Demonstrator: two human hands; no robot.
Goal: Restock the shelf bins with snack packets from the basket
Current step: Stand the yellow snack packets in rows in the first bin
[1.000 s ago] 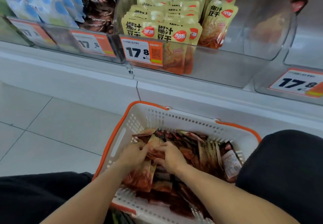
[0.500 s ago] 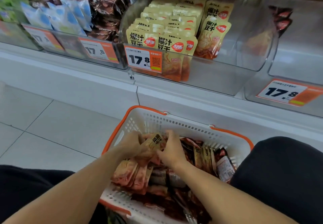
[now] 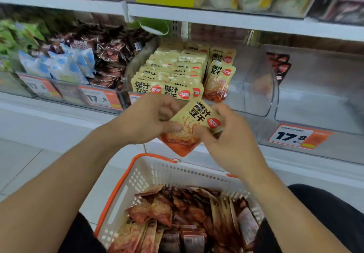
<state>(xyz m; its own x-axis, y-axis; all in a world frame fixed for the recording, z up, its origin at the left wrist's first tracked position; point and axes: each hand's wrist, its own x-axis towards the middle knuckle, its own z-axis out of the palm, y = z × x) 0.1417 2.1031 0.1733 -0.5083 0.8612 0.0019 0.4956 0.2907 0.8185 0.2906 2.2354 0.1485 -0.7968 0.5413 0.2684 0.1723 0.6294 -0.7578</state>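
Yellow-and-red packets, orange-trimmed white basket

The held snack packet point(image 3: 194, 126) is pale yellow with black characters, a red round logo and an orange-red base — matching the binned packets point(image 3: 173, 75) at 12 o'clock. The basket point(image 3: 157, 174) is white mesh with an orange rim; price tags point(image 3: 299, 136) are white and orange with black digits.

A white shelf point(image 3: 59, 106) carries clear bins point(image 3: 254, 102) of snack packets point(image 3: 173, 71); the basket point(image 3: 118, 199) sits below on the tiled floor point(image 3: 23, 164).
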